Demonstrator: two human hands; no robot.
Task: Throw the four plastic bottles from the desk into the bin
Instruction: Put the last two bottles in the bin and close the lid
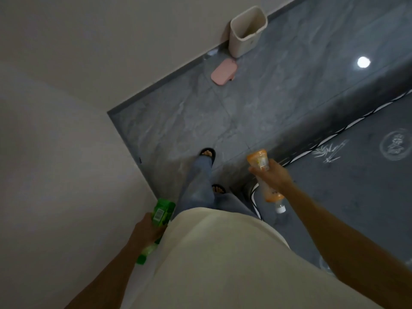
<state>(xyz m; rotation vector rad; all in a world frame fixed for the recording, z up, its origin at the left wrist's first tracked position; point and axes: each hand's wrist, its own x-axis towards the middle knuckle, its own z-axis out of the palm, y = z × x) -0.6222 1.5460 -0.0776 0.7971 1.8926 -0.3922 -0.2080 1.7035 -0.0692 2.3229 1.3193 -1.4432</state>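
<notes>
Left hand: the left hand (148, 228) is held low beside the hip, the arm reaching down from the bottom edge; its fingers are wrapped around a green bottle (156, 224).
Green bottle: it is tilted, base up and forward, cap end down towards the body; a white barcode patch is seen on its label.
Right hand: the right hand (270, 175) is raised forward at the end of an outstretched arm and is closed around the middle of an orange bottle (265, 175).
Orange bottle: it is held slanted, base up and away, its white cap pointing down towards the floor.
Bin: a cream bin (246, 31) is stood well ahead against the wall, open-topped; nothing can be made out inside it, though the interior is only partly seen.
Pink lid: a flat pink lid (224, 72) is laid on the grey floor (278, 90) just beside the bin.
Way ahead: bare floor lies between the sandalled feet (207, 153) and the bin.
Right side: a dark patterned surface (361, 175) with a white-edged border is seen, possibly a mat or bed; it is cut off by the frame.
Blur: the labels are too soft to be read.
</notes>
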